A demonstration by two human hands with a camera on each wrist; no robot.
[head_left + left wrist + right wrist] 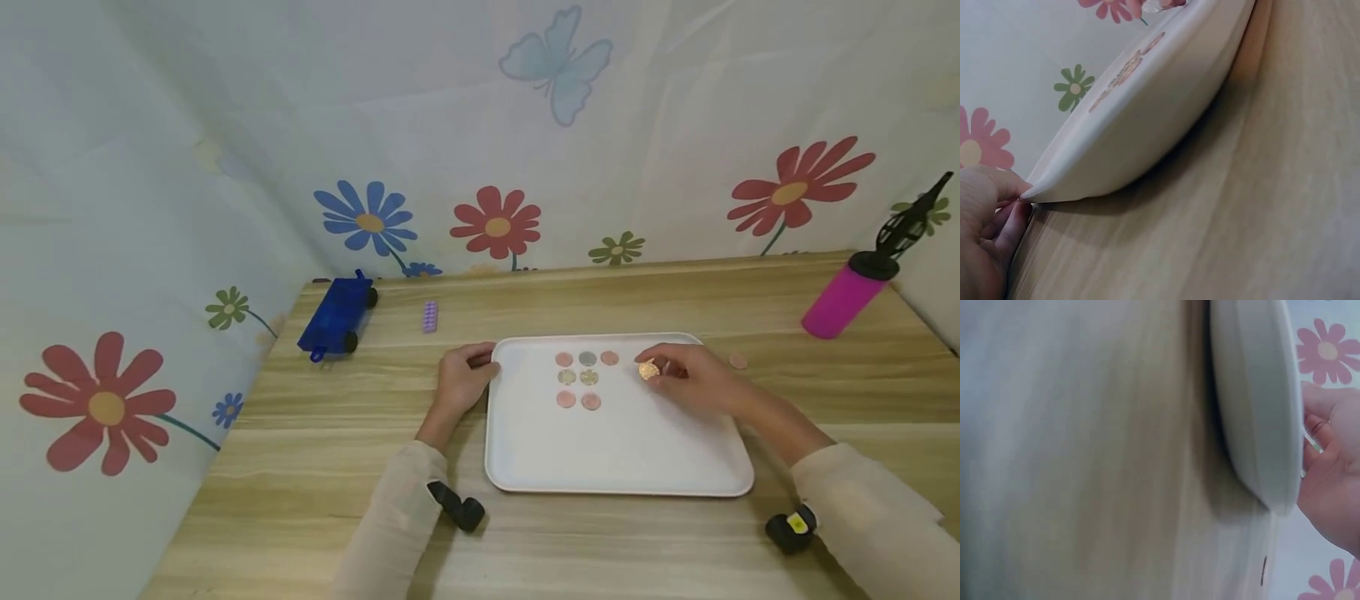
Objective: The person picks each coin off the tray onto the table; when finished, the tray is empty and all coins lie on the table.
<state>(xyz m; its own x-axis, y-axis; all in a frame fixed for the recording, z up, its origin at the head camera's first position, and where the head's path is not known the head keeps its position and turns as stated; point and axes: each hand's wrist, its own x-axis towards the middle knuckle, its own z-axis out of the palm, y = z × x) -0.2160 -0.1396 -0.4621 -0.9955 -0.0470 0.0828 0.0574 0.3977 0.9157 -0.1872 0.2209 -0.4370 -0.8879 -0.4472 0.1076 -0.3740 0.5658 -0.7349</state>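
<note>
A white tray point(615, 458) lies on the wooden table, with several coins set out in short rows on it. The top row has a copper coin point(564, 359), a silvery coin point(587, 358) and another copper one; two yellowish coins sit below, then two more copper coins. My left hand point(463, 382) pinches the tray's upper left rim, as the left wrist view also shows at the hand point(991, 219). Above the tray, right of the rows, my right hand point(693, 379) pinches a shiny gold-coloured coin point(648, 371) between thumb and fingers. In the right wrist view the tray wall hides that coin.
One copper coin point(738, 360) lies on the table just right of the tray. A blue toy cart point(337, 317) and a small purple studded block point(430, 317) stand at the back left. A magenta hand pump point(843, 296) with a black nozzle is at the back right.
</note>
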